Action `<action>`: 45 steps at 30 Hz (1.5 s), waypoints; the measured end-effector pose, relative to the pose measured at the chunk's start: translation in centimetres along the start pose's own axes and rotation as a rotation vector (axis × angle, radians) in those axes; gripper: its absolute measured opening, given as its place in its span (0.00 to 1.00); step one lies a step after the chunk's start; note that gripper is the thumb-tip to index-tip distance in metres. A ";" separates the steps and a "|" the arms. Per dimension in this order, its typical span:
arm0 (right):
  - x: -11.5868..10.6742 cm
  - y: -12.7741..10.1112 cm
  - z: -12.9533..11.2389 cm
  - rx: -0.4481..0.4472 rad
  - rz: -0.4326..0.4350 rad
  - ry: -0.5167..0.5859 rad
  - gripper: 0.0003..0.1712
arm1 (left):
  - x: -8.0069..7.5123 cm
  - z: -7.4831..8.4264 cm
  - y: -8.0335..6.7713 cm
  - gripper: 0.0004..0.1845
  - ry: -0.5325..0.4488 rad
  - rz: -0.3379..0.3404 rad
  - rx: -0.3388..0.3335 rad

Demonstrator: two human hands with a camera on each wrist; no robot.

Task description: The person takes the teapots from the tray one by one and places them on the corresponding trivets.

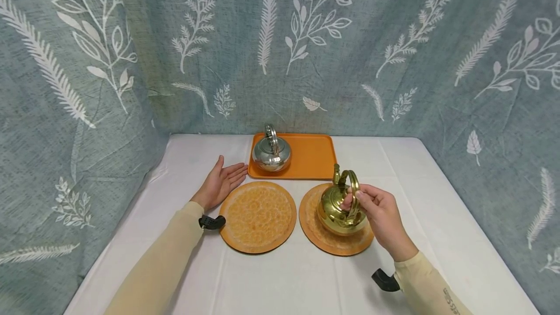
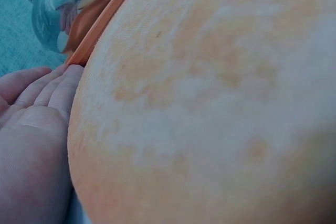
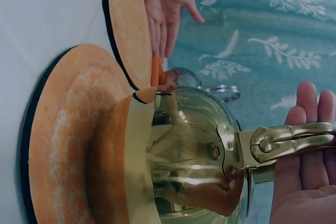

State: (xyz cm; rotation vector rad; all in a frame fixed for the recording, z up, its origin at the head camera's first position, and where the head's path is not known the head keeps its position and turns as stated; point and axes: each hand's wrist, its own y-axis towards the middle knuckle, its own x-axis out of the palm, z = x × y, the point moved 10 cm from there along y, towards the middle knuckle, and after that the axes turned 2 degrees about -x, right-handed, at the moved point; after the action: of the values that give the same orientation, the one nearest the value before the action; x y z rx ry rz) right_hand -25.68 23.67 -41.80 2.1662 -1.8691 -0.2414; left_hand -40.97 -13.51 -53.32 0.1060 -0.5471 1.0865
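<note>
A gold teapot (image 1: 339, 210) is over the right round mat (image 1: 312, 227); whether its base touches the mat I cannot tell. My right hand (image 1: 385, 215) grips its raised handle (image 3: 294, 142), the fingers passing through the loop. At the back, a silver teapot (image 1: 272, 153) stands on the left part of an orange tray (image 1: 308, 154). My left hand (image 1: 220, 183) lies with straight fingers and the palm showing, its fingertips at the tray's left front corner. Beside that hand is the left round mat (image 1: 258, 218), whose mottled surface fills most of the left wrist view.
A white cloth (image 1: 280, 283) covers the table. Blue-green curtains (image 1: 236, 47) with white leaf prints hang behind it and at both sides. Each wrist carries a black device, one at the left cuff (image 1: 212, 222) and one at the right cuff (image 1: 385, 280).
</note>
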 end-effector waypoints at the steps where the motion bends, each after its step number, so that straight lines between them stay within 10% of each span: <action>1: 0.0 0.0 0.0 0.000 0.000 0.002 0.21 | 0.0 0.0 0.0 0.53 -0.002 -0.001 0.000; 45: -1.3 0.0 0.2 0.027 0.086 -0.009 0.23 | -0.3 0.1 0.3 0.54 0.018 0.002 0.008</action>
State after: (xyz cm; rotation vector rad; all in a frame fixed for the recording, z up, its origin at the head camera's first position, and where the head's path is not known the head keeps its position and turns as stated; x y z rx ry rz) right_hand -25.96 24.89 -42.01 2.0987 -1.9763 -0.2096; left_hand -41.34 -13.64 -53.47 0.1029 -0.5271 1.0909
